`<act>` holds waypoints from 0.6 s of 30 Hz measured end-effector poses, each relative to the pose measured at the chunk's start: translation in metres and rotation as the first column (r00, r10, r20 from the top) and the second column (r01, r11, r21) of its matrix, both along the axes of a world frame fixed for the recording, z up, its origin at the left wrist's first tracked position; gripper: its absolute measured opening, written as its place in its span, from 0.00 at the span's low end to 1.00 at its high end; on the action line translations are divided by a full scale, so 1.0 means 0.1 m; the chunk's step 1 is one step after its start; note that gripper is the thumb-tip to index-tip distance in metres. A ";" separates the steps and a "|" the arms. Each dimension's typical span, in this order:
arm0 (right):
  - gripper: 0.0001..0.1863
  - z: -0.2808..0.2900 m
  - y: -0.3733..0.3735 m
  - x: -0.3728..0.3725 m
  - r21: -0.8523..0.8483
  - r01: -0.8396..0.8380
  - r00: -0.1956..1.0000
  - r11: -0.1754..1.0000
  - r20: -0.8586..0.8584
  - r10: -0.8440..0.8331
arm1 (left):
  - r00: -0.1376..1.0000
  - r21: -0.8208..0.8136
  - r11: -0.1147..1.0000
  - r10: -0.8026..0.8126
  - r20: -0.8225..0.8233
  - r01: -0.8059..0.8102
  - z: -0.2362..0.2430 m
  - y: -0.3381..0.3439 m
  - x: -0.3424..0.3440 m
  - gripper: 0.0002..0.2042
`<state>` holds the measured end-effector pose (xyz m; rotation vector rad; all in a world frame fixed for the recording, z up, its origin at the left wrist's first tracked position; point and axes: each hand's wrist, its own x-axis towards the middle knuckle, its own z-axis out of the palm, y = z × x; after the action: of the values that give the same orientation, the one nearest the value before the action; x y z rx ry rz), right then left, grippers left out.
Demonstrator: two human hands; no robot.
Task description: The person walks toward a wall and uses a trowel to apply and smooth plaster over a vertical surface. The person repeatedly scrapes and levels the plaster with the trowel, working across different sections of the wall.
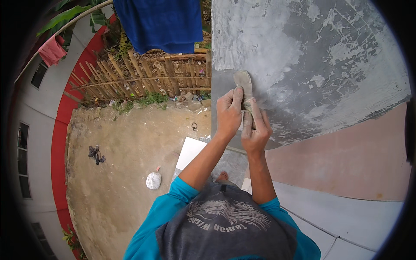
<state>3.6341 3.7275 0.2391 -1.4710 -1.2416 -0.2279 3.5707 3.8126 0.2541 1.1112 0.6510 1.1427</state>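
Note:
Both my hands, dusted with grey, grip a flat grey tool with a rounded end (242,80), held against the grey plastered wall (312,52). My left hand (229,112) is closed on it from the left, thumb up along its face. My right hand (255,125) is closed on its lower part from the right, fingers reaching upward. The wall has patchy, flaking white coating. What lies under the tool is hidden.
A pinkish band (333,151) borders the wall below. A white panel (187,154) is near my bare foot. Down on the dirt yard (108,182) are a white bag (153,180) and dark items (96,154). Beyond are a bamboo fence (147,76) and hanging cloths (158,24).

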 end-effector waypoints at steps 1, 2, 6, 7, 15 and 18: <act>0.21 0.02 0.00 0.00 -0.012 -0.003 1.000 1.000 0.007 0.003 | 1.000 -0.008 1.000 -0.014 0.015 0.014 0.00 0.01 0.00 0.21; 0.21 0.04 0.00 0.00 -0.004 0.016 1.000 1.000 -0.009 -0.016 | 0.999 -0.016 1.000 0.008 0.037 -0.008 0.01 0.02 0.01 0.22; 0.21 0.05 0.02 -0.05 0.024 0.038 0.997 0.999 0.071 -0.039 | 0.994 0.029 1.000 -0.004 -0.110 0.007 0.01 0.05 -0.03 0.20; 0.22 0.04 0.03 -0.06 -0.003 0.057 0.998 0.998 0.030 -0.057 | 0.999 0.075 0.997 0.028 -0.034 -0.025 0.01 0.08 -0.04 0.20; 0.23 -0.08 0.10 -0.22 0.108 0.076 0.996 0.991 0.034 -0.080 | 0.981 0.088 0.995 -0.039 -0.188 0.056 -0.02 0.16 -0.15 0.18; 0.22 -0.08 0.10 -0.19 -0.021 0.124 0.990 0.992 -0.065 -0.125 | 1.000 0.195 0.981 0.023 -0.005 -0.022 0.00 0.18 -0.14 0.18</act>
<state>3.6148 3.7370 0.2310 -1.5606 -1.1021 -0.2506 3.5564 3.8302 0.2538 1.2769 0.5665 1.2426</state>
